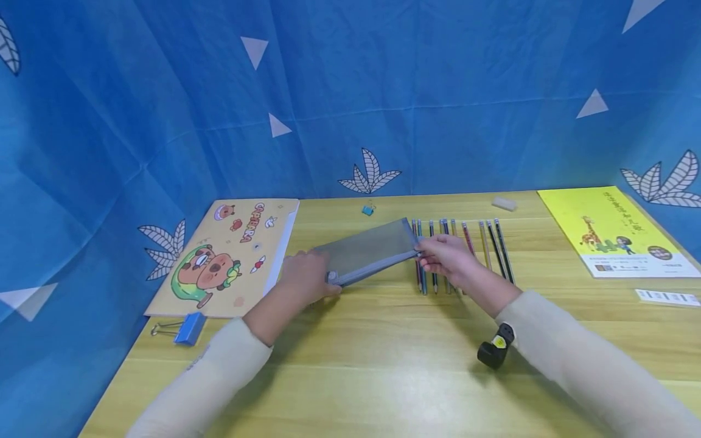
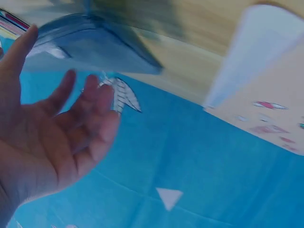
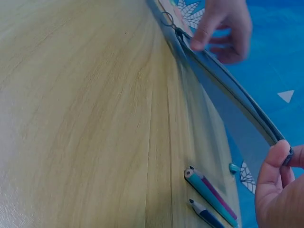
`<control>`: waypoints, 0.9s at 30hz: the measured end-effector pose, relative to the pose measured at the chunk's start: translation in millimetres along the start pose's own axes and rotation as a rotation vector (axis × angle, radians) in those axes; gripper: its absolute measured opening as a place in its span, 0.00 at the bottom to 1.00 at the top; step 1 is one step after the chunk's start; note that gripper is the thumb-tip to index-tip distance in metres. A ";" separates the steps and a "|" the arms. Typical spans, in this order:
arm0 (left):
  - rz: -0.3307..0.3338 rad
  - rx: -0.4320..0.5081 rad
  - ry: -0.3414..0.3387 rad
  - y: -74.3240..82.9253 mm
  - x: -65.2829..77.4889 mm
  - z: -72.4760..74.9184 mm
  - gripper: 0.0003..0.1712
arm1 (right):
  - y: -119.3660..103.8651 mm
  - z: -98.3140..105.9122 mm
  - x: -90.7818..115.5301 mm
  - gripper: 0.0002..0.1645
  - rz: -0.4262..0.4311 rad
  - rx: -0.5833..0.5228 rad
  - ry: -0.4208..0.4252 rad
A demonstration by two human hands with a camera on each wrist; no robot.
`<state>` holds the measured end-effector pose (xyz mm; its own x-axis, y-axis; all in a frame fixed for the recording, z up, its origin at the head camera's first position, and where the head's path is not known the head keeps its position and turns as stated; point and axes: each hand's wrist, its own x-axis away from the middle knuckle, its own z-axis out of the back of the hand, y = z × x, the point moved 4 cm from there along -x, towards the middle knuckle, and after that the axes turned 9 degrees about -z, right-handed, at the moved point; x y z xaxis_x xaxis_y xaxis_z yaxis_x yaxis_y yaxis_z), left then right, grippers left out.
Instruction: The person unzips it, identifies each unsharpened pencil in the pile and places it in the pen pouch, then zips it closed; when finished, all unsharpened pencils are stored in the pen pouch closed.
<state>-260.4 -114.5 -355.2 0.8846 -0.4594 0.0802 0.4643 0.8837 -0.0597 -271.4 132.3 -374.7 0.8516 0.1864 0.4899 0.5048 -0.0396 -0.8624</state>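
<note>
One left hand (image 1: 308, 275), loosely open, at the left end of a grey translucent zippered pouch (image 1: 367, 248); no grip seen. Pouch raised over pale wood-grain table (image 1: 383, 365); judged light, limp, slippery; zip edge (image 1: 378, 266) likely best hold. Right hand (image 1: 450, 255) pinches its right corner.

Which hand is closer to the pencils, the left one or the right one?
Right. The right hand is above the row of pencils, pinching one end of the pouch. The left hand is farther away, at the pouch's other end.
</note>
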 end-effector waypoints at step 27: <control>0.037 0.219 0.331 18.0 -12.5 38.3 0.08 | -15.9 97.6 19.1 0.26 0.137 0.005 0.059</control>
<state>-264.8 -89.4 -319.1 0.8832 -0.3998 -0.2451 0.4436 0.8818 0.1603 -276.9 232.3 -364.1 0.9194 0.1219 0.3739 0.3825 -0.0563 -0.9222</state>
